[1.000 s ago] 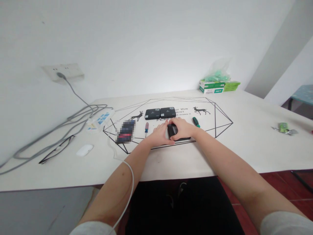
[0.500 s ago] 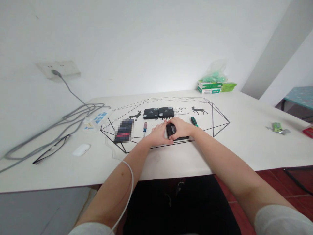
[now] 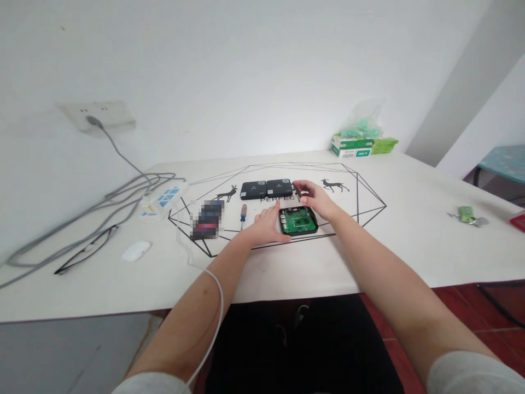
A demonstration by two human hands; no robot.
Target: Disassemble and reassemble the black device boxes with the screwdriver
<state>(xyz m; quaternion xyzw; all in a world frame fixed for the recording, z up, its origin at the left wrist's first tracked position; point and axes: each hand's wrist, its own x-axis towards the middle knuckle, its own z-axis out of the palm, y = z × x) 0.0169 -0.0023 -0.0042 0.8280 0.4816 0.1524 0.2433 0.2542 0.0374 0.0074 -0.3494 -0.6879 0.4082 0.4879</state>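
Observation:
An uncovered black box with a green circuit board (image 3: 299,221) in it lies flat on the table in front of me. My left hand (image 3: 266,225) rests at the box's left side, thumb stretched towards its front corner and fingers apart, holding nothing. Just beyond the box, my right hand (image 3: 314,197) grips a black cover (image 3: 297,190), tilted and mostly hidden by the fingers. Two closed black boxes, a left one (image 3: 253,190) and a right one (image 3: 279,187), sit side by side behind. A screwdriver (image 3: 243,215) with a red and blue handle lies left of my left hand.
A pixelated dark rectangular item (image 3: 208,220) lies to the left. Farther left are a white mouse (image 3: 136,251), eyeglasses (image 3: 87,250), a power strip (image 3: 164,201) and grey cables. Green-and-white cartons (image 3: 351,146) stand at the back right; keys (image 3: 467,215) lie at the right.
My right hand has lifted the black cover off the box and moved it away from me, exposing the circuit board. The green-handled screwdriver is now hidden. My left hand has stayed put.

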